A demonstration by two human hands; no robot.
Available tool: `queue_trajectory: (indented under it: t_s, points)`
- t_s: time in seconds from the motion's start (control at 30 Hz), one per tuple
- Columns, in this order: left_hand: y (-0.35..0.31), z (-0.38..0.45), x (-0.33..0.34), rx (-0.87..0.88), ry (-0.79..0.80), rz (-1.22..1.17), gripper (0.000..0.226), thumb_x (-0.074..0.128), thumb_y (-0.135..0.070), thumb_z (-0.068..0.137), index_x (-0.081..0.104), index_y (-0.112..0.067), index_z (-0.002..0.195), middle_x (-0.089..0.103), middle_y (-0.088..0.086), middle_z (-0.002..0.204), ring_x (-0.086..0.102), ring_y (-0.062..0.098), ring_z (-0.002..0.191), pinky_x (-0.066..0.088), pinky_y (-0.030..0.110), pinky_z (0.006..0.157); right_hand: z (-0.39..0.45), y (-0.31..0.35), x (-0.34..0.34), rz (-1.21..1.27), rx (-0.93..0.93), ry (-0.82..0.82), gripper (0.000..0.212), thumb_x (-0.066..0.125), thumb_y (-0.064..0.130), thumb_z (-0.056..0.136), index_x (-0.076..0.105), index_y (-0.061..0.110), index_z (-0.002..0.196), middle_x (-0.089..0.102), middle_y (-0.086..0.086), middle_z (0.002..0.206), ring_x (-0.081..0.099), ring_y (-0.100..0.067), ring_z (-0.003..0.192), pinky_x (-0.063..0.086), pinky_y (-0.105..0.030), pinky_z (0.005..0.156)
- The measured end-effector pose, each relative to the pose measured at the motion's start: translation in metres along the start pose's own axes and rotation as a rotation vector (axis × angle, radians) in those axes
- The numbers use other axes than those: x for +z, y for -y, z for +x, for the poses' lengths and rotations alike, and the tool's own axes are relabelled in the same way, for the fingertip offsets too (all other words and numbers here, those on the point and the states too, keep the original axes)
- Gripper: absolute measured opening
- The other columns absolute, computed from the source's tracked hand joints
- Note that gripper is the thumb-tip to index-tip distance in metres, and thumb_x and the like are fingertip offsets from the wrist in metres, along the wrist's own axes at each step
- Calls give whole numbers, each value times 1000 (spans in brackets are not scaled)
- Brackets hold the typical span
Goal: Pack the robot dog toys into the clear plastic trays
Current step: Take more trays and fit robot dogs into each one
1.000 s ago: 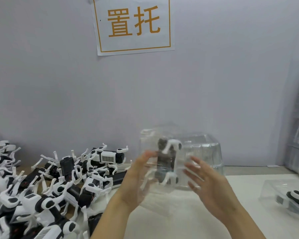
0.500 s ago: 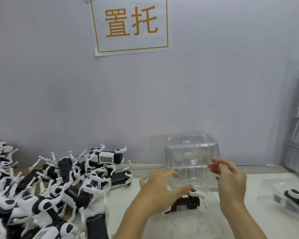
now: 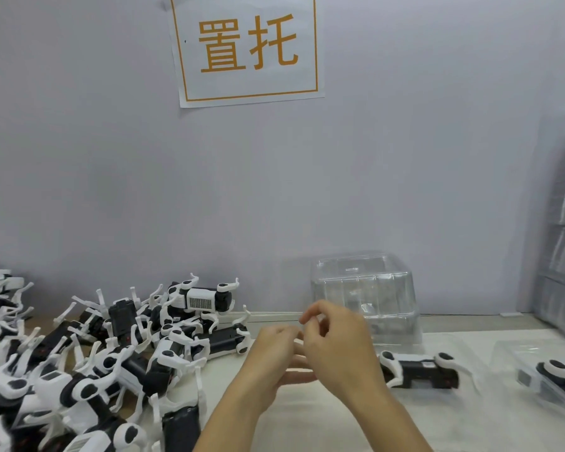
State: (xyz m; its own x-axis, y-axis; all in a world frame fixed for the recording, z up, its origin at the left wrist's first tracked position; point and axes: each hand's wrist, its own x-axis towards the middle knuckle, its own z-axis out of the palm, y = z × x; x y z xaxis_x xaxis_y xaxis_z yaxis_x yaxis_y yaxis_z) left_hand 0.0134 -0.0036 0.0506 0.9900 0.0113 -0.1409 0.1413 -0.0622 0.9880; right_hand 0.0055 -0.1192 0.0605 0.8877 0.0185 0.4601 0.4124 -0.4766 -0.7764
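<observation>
hands: left hand and right hand are bunched together mid-table, fingers loosely curled and overlapping; can't tell if they're holding anything
packed dog: 1 robot dog toy lying on its side in a clear tray, just right of the right hand
loose dogs: pile on the left
empty trays: stack far side, behind the hands
other tray: another packed tray at the right edge

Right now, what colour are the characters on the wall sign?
Orange, with an orange border, on the white paper wall sign; the head view shows it clearly.
</observation>
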Motion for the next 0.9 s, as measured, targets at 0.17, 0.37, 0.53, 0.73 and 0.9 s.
queue_trajectory:
  t_s: [0.17, 0.37, 0.53, 0.73, 0.9]
  points:
    - [5, 4, -2, 27, -240, 89, 24, 44, -14, 95, 67, -10, 97, 74, 7, 86, 69, 16, 66, 57, 28, 59, -1, -16, 3, -174, 258, 191, 23, 50, 24, 91, 60, 25, 111, 64, 2, 106, 60, -16, 93, 46, -27, 74]
    - [24, 11, 13, 47, -263, 218, 20, 45, -20, 95, 65, -16, 96, 72, 1, 89, 63, 14, 66, 49, 24, 57, -4, -34, 3, -221, 454, 125, 48, 50, 22, 90, 40, 9, 135, 55, -10, 119, 54, -26, 108, 47, -35, 86]
    - [43, 17, 11, 9, -277, 254, 20, 45, -19, 91, 65, -17, 91, 71, 2, 87, 60, 16, 63, 46, 22, 52, 3, -48, -8, -220, 513, -6, 42, 52, 17, 90, 44, 2, 128, 57, -13, 111, 52, -30, 100, 38, -33, 75]
    - [53, 25, 5, 47, -323, 278, 19, 48, -15, 91, 66, -17, 86, 69, 4, 88, 61, 17, 63, 47, 23, 52, 6, -73, -38, -280, 602, -225, 46, 54, 18, 88, 49, 4, 132, 51, -20, 129, 50, -38, 117, 40, -46, 100]
    - [56, 26, 6, 76, -320, 307, 19, 48, -15, 91, 66, -17, 85, 69, 4, 88, 61, 17, 64, 44, 22, 50, 8, -84, -51, -305, 622, -324, 49, 57, 13, 85, 50, 7, 133, 49, -20, 133, 46, -39, 122, 32, -50, 105]
